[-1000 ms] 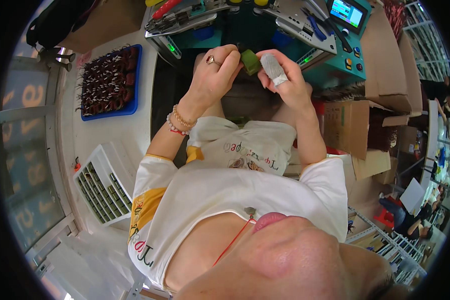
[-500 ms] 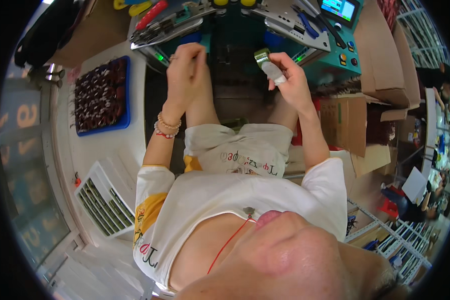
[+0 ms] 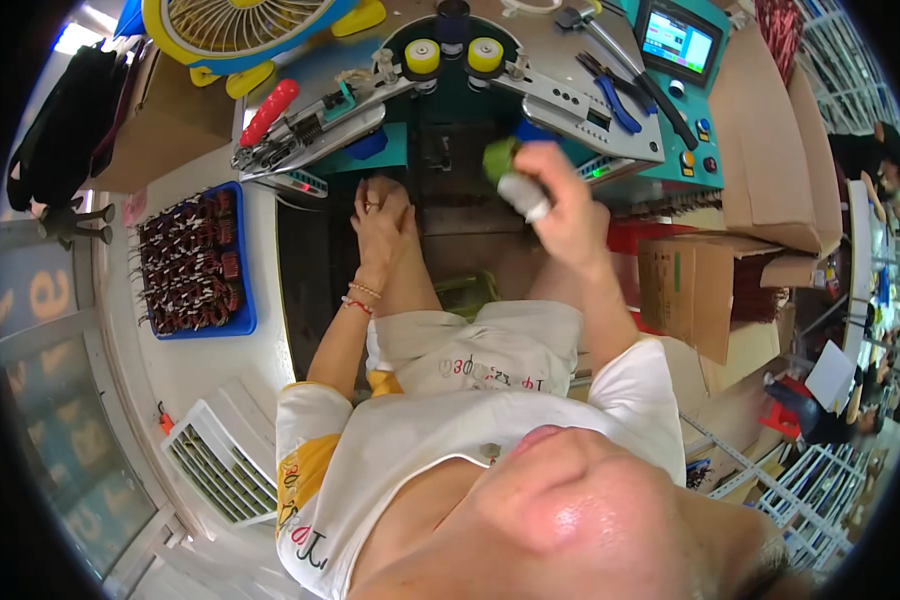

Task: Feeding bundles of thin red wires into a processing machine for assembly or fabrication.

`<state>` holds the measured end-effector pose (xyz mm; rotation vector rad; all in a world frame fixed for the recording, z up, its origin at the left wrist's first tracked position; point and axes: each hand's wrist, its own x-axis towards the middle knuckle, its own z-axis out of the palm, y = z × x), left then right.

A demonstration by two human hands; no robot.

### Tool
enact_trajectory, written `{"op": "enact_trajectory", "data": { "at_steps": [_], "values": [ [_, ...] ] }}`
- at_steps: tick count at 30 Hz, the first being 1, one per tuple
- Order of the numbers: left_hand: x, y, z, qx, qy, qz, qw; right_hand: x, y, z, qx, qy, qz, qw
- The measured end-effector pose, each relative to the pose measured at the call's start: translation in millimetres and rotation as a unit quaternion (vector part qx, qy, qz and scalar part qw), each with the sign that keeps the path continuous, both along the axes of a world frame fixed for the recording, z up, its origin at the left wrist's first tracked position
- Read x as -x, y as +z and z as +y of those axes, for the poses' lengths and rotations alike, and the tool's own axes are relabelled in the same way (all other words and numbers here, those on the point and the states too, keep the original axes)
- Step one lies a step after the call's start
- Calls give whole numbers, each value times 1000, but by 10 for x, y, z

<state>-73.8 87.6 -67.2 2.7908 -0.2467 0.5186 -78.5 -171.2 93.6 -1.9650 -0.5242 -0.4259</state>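
My left hand lies on my left knee, fingers stretched over it and holding nothing. A ring shows on one finger, and beads circle the wrist. Raised over my right leg, my right hand is closed on a small shiny green roll-like piece, blurred by motion; its exact kind I cannot make out. White material covers the thumb tip beside it. Ahead stands a teal machine with two yellow rollers and angled metal guide arms. The green piece is apart from the machine.
A blue tray of dark coil-like parts with wire ends sits on the left table. Blue-handled pliers and a hammer lie on the machine top. A fan stands far left; cardboard boxes stand at right. People are further right.
My left hand has come down and flattened onto my knee. My right hand, still holding the green piece, has shifted slightly left and lower. The view has tilted to show more of the machine.
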Motion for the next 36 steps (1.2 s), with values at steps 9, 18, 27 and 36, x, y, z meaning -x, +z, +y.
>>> {"op": "enact_trajectory", "data": {
  "at_steps": [9,18,27,36],
  "values": [
    [-918,2461,283,75,-87,-367,923,-1406,373,107,256,-57,-199,944],
    [-1124,2503,1133,597,-102,-36,795,-1464,402,302,473,-83,-107,870],
    [-1329,2023,354,-3,-51,-312,949,-868,266,188,346,-128,-201,908],
    [-1295,2013,352,-40,9,-288,957,1560,322,-1205,171,-40,166,970]
  ]
}}
